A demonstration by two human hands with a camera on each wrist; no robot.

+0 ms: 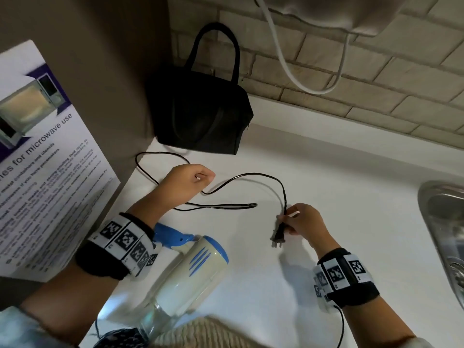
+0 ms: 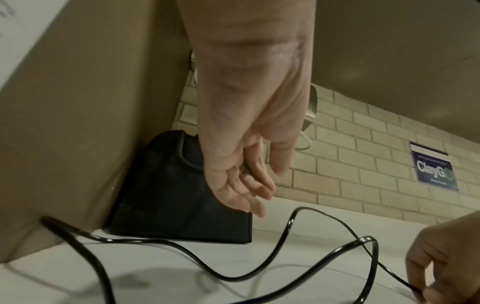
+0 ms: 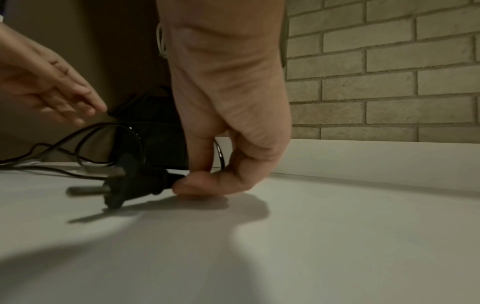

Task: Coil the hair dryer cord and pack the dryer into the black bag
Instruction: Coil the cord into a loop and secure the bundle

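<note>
Cord (image 1: 261, 176) loose on counter (image 1: 326, 172), right hand (image 1: 305, 222) pinching plug (image 1: 278, 236), left hand (image 1: 187, 182) relaxed, black bag (image 1: 200, 114) upright

White table (image 1: 326, 172) runs up to a brick wall (image 1: 376, 79). A microwave poster (image 1: 45, 156) leans at the left against a brown panel (image 1: 113, 71). A steel sink (image 1: 447, 222) sits at the right edge. A white cable (image 1: 288, 69) loops down the bricks, and a blue sign (image 2: 432, 166) is stuck on the wall.

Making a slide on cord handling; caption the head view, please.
Right hand pinches the cord by the plug; left hand hovers open over it, dryer and bag waiting.
</note>
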